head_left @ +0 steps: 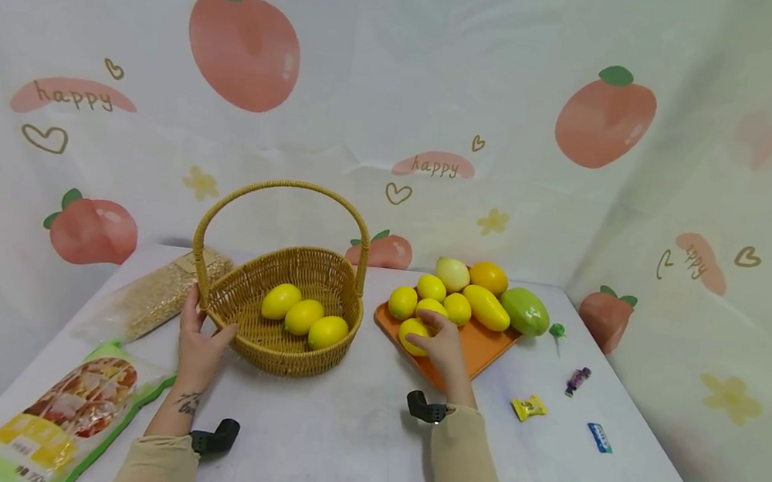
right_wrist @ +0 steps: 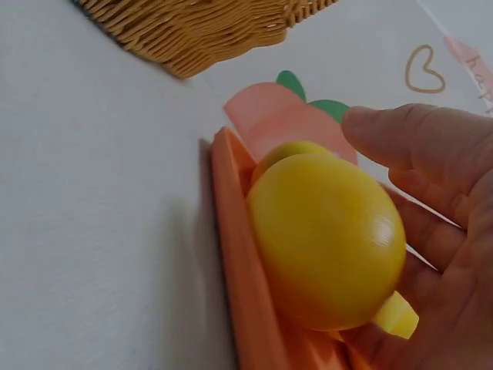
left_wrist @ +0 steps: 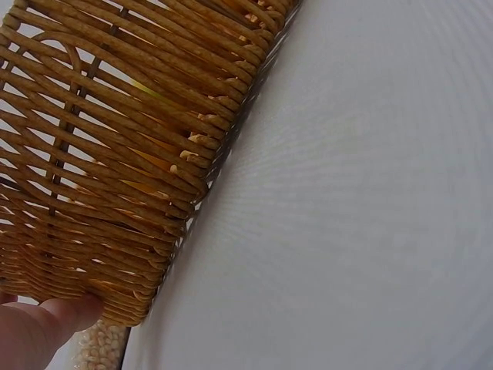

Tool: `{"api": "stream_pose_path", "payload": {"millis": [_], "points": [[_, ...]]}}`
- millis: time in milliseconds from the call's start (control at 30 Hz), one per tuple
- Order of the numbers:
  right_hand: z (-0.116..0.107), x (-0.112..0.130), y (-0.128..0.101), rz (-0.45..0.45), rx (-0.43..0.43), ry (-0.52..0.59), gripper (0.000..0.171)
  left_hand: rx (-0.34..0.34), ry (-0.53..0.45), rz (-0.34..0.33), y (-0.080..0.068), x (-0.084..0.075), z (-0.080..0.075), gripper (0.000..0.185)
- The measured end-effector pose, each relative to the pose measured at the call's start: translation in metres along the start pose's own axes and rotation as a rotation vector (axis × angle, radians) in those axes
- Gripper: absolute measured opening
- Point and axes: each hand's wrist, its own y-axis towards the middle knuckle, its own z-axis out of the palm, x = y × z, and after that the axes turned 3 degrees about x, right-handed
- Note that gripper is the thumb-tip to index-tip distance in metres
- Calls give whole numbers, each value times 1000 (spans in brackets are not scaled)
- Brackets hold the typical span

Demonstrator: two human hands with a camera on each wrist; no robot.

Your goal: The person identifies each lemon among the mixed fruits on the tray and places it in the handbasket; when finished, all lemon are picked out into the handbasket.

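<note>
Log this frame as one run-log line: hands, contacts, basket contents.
left hand: holds basket rim | right hand: grips lemon on orange tray | basket: three lemons

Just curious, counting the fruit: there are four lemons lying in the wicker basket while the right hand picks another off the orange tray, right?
Not quite: the head view shows three lemons in the wicker basket, not four. The rest holds: the right hand grips a lemon on the orange tray.
</note>
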Motion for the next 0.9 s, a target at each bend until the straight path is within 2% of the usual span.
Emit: {"api": "stream_pose_path", "payload": {"millis": [267,367,500,633,900], "points": [[2,-3,-4,57,-15,-130,57,-6,-27,-14,0,-1,2,90],[0,-4,-7,82,-7,-145,59,-4,-27,-14,0,-1,2,89],[-3,-2,-11,97,-4,-106,58,-2,-28,-14,0,1,1,89],[-7,7,-14,67,0,-60,58,1,-26,-13,0,1,1,89],[-5,42,-23,-25,68,31,57,-1,-26,-16,1,0,0,89]]}}
